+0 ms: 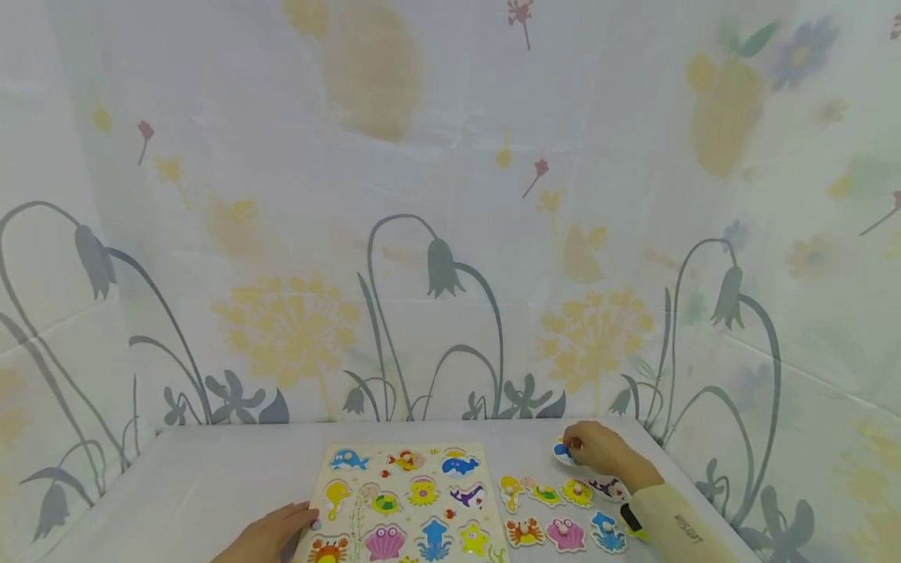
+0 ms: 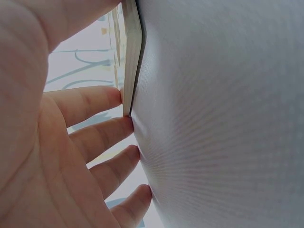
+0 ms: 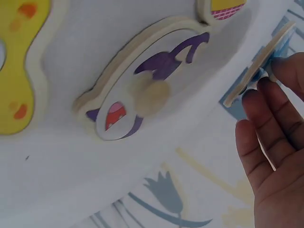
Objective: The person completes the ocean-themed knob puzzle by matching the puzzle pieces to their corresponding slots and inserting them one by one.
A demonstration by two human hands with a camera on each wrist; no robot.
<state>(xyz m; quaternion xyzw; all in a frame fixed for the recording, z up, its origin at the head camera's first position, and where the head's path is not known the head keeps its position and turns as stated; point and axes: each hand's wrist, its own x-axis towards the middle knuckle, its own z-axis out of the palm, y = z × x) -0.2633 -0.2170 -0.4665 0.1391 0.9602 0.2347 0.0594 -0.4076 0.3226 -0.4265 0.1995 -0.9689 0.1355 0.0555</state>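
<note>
My right hand (image 1: 598,447) pinches a blue puzzle piece (image 1: 561,451) by its knob, over the far right part of the table. In the right wrist view the piece (image 3: 259,64) is tilted on edge between thumb and fingers. An orca piece (image 3: 156,80) with a round wooden knob lies near that hand. My left hand (image 1: 271,532) rests at the left edge of the sea-animal puzzle board (image 1: 394,524). In the left wrist view its fingers are spread and nearly straight, fingertips at the board's edge (image 2: 133,52) and on the white tabletop.
Right of the board lie a seahorse piece (image 1: 511,493), a turtle piece (image 1: 545,493), an octopus piece (image 1: 576,493), a crab piece (image 1: 525,532), a shell piece (image 1: 566,535) and a squid piece (image 1: 608,533). A flower-patterned curtain (image 1: 450,188) hangs behind the table (image 1: 204,485).
</note>
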